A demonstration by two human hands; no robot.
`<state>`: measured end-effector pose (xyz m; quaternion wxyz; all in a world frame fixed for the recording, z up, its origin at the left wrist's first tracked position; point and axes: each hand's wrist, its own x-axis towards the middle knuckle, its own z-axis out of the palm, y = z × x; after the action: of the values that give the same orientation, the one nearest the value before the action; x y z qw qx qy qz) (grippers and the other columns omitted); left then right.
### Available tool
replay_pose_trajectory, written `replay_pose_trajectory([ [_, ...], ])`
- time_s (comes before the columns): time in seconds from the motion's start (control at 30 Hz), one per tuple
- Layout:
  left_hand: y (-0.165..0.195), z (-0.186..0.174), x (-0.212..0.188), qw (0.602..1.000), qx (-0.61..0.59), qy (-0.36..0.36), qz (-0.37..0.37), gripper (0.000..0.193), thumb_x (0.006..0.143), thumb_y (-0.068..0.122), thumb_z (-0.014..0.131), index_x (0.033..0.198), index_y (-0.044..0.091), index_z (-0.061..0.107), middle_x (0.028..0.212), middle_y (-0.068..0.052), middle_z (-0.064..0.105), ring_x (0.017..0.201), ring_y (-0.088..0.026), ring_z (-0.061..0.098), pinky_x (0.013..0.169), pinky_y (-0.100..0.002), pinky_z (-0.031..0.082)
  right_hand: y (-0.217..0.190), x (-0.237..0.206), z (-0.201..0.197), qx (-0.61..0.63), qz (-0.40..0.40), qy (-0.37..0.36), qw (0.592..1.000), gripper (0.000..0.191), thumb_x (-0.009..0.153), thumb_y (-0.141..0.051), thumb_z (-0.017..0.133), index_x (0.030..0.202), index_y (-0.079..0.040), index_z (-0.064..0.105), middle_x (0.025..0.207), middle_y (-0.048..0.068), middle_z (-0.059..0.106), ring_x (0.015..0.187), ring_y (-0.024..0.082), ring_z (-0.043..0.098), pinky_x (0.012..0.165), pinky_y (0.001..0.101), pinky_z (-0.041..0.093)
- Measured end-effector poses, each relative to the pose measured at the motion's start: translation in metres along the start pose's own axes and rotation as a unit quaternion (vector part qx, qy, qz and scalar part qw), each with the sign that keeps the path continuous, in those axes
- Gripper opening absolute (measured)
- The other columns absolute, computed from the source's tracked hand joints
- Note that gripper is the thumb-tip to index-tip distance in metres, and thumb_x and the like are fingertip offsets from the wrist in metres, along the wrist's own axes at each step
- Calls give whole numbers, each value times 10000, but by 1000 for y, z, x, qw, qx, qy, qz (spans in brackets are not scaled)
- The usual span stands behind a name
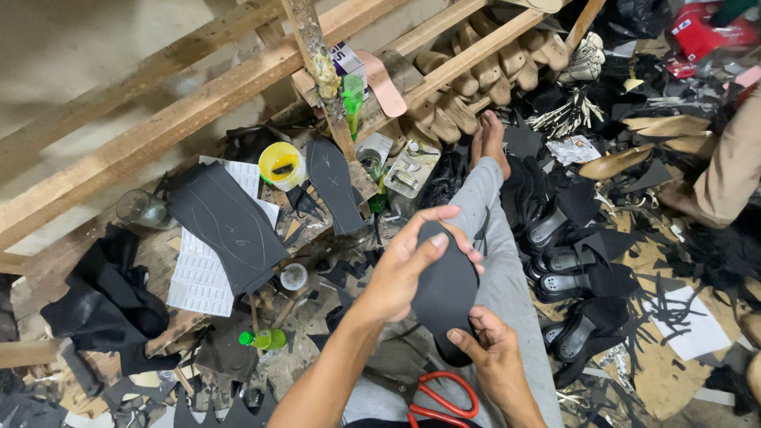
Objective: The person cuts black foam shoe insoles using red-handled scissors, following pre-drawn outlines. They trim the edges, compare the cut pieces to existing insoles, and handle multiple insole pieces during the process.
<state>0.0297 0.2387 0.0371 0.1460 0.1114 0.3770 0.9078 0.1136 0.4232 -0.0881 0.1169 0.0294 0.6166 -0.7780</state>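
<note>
A black sole-shaped piece [446, 295] is held over my lap, between both hands. My left hand [408, 265] grips its upper end, thumb across the top and fingers curled over the edge. Lower down, my right hand [490, 345] pinches the bottom end with thumb and fingers. Red-handled scissors [441, 400] lie on my lap just below the hands. My leg in grey trousers [493, 238] stretches away to a bare foot [493, 143].
Two more black sole cutouts [230, 226] [334, 184] lie on white sheets and a wooden frame at the left. Nearby stand a yellow cup [281, 165], a green bottle [264, 339] and a glass [139, 208]. Wooden shoe lasts [483, 67] fill a rack. Black shoe parts [567, 261] cover the floor at right.
</note>
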Motion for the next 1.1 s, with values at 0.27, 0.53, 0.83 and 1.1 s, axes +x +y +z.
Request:
replay_pose_trajectory([
  [0.27, -3, -29, 9, 985, 43, 104, -131, 420, 933, 194, 683, 1298, 5, 596, 1103, -99, 726, 986, -175, 712, 874, -337, 586, -21, -7, 7, 40, 56, 20, 997, 334, 895, 26, 676, 1225, 68, 649, 1095, 138, 760, 924, 187, 720, 828, 316, 573],
  [0.53, -21, -49, -3, 984, 92, 78, -130, 238, 956, 168, 737, 1106, -13, 705, 1007, -42, 731, 894, -102, 676, 800, -258, 557, -35, -10, 9, -32, 17, 22, 999, 336, 900, 3, 681, 1229, 70, 660, 1101, 119, 768, 985, 141, 707, 884, 283, 556],
  [0.83, -35, -45, -4, 978, 144, 148, -43, 169, 977, 146, 736, 996, -22, 732, 911, -25, 717, 802, -75, 637, 713, -250, 521, -62, -11, 27, -244, -274, 110, 924, 530, 784, -46, 788, 1260, -11, 557, 1268, 149, 645, 1192, 222, 642, 1003, 303, 520],
  [1.1, -35, -7, -4, 985, -56, 165, -3, 537, 987, 337, 576, 1389, -16, 529, 1164, -131, 700, 1029, -222, 690, 906, -384, 588, -64, -13, 43, -395, -332, 164, 841, 485, 670, -86, 894, 1113, -81, 698, 1203, 147, 698, 1126, 269, 693, 943, 331, 557],
])
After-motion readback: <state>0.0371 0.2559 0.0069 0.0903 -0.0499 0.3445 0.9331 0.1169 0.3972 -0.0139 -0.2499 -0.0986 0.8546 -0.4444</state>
